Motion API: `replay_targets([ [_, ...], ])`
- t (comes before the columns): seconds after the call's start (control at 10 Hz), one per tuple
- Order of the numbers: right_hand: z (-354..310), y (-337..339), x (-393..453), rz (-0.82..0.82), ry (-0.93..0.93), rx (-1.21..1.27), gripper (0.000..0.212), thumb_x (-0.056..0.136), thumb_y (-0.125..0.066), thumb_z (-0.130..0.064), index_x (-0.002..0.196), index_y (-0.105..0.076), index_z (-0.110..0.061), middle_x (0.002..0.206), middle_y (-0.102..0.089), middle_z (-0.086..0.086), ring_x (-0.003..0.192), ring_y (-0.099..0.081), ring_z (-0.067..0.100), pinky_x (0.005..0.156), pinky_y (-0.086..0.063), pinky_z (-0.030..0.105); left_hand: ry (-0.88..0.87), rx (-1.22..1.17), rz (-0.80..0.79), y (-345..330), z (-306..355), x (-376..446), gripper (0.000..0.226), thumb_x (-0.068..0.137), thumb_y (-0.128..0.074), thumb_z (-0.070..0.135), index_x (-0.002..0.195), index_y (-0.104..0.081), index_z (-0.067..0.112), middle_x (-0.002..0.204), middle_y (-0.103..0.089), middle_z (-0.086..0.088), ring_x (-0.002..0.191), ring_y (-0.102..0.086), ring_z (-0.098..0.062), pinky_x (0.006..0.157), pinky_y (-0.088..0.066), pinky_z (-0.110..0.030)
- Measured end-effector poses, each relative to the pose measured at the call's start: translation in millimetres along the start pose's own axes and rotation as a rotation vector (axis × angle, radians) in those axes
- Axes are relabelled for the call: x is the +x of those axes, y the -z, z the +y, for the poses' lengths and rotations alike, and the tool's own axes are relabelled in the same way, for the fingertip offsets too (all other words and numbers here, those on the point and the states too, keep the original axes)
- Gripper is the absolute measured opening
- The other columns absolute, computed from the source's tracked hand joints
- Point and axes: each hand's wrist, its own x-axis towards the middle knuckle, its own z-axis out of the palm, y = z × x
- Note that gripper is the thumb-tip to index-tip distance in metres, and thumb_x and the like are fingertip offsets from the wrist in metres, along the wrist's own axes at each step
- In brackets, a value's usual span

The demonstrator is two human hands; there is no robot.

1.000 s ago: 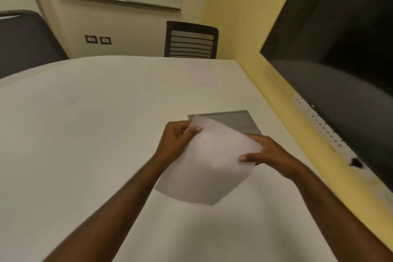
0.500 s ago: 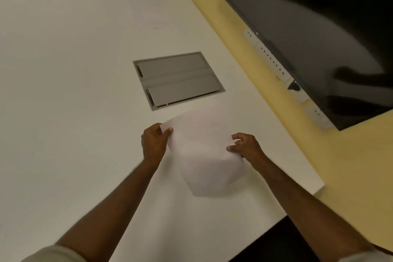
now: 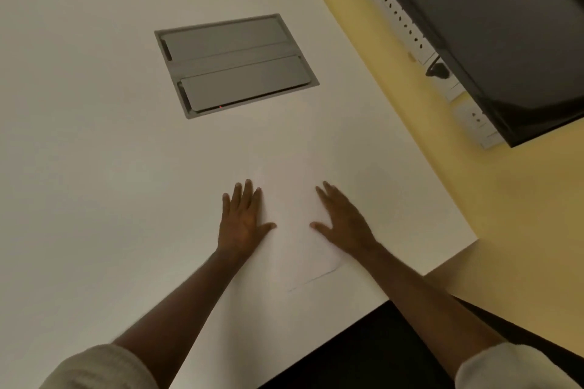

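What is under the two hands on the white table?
A white sheet of paper lies flat on the table; the left hand and right hand rest on it with straight fingers. The palms hide its side edges.

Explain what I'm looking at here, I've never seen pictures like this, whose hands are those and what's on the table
The camera sits on a person's head, looking down at their own two bare hands. No machine is involved. The left hand and right hand both lie flat, fingers straight, pressing a white sheet of paper onto a white table. Nothing is gripped. Farther off, a grey hatch is set into the tabletop. At right, a dark screen hangs on the yellow wall above a row of sockets.
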Motion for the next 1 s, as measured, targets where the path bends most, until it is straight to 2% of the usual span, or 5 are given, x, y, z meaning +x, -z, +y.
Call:
replay_targets([
  [0.1, 9, -17, -15, -0.186, 0.170, -0.210, 0.090, 0.097, -0.047, -0.061, 0.162, -0.005, -0.014, 0.170, 0.006, 0.005, 0.157, 0.003, 0.021, 0.128, -0.010, 0.037, 0.015, 0.080, -0.006, 1, 9, -5, 0.098, 0.088, -0.053, 0.068, 0.158, -0.017, 0.010, 0.167, -0.008, -0.018, 0.155, -0.002, -0.037, 0.122, 0.000, -0.058],
  [0.3, 34, -24, -45, -0.198, 0.250, -0.279, 0.087, 0.099, -0.036, -0.064, 0.162, 0.000, -0.015, 0.170, 0.010, 0.004, 0.157, 0.008, 0.020, 0.129, -0.010, 0.039, -0.154, 0.099, -0.047, -4, 16, -16, 0.110, 0.084, -0.056, 0.072, 0.158, -0.011, 0.005, 0.167, -0.002, -0.020, 0.155, -0.002, -0.038, 0.125, -0.006, -0.055],
  [0.8, 29, -18, -53, -0.246, 0.205, -0.270, 0.087, 0.100, -0.039, -0.061, 0.162, 0.003, -0.017, 0.170, 0.011, 0.002, 0.157, 0.008, 0.018, 0.129, -0.009, 0.040, -0.156, 0.135, -0.056, -8, 16, -18, 0.113, 0.083, -0.047, 0.078, 0.158, -0.007, 0.004, 0.167, 0.000, -0.019, 0.155, 0.002, -0.036, 0.126, -0.005, -0.054],
  [0.9, 22, -6, -55, -0.213, 0.238, -0.289, 0.084, 0.101, -0.038, -0.060, 0.162, 0.000, -0.017, 0.170, 0.007, 0.002, 0.157, 0.004, 0.018, 0.129, -0.010, 0.040, -0.176, 0.110, -0.015, 7, 23, -20, 0.113, 0.083, -0.045, 0.079, 0.159, -0.007, 0.004, 0.167, 0.001, -0.018, 0.155, 0.002, -0.035, 0.126, -0.005, -0.054],
  [1.0, 12, 22, -44, -0.025, 0.230, -0.412, 0.082, 0.102, -0.033, -0.062, 0.161, -0.009, -0.011, 0.170, -0.005, 0.007, 0.157, -0.004, 0.021, 0.127, -0.016, 0.041, -0.214, 0.059, 0.094, 29, 25, -16, 0.109, 0.085, -0.046, 0.077, 0.159, -0.010, 0.005, 0.167, 0.001, -0.017, 0.155, 0.003, -0.034, 0.125, -0.008, -0.055],
])
